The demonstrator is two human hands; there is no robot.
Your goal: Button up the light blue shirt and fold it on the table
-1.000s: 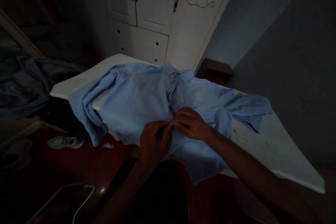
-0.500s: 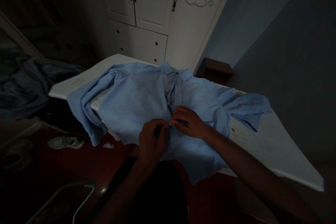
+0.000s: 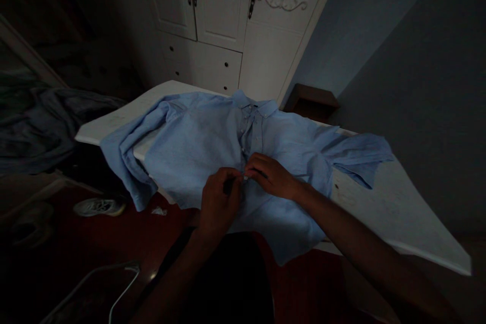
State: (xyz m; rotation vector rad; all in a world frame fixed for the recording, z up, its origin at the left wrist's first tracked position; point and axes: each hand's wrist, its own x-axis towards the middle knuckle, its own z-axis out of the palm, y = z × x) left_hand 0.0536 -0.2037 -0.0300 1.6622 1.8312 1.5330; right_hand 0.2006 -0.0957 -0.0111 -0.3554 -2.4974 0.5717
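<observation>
A light blue button-up shirt (image 3: 197,142) lies front up on a white table (image 3: 383,207), collar toward the far side, its hem hanging over the near edge. My left hand (image 3: 219,202) and my right hand (image 3: 270,176) meet at the shirt's button placket, about halfway down. Both hands have their fingers pinched together on the placket fabric. The left sleeve droops off the table's left edge; the right sleeve lies out on the tabletop.
A white wardrobe (image 3: 235,20) with drawers stands behind the table. A dark wooden stand (image 3: 311,102) sits at its right. Dark bedding (image 3: 41,121) is at left. A shoe (image 3: 99,206) and a wire hanger (image 3: 114,288) lie on the red floor.
Both hands have crept slightly up the placket toward the collar, still pinched on the fabric. The shirt itself has barely shifted.
</observation>
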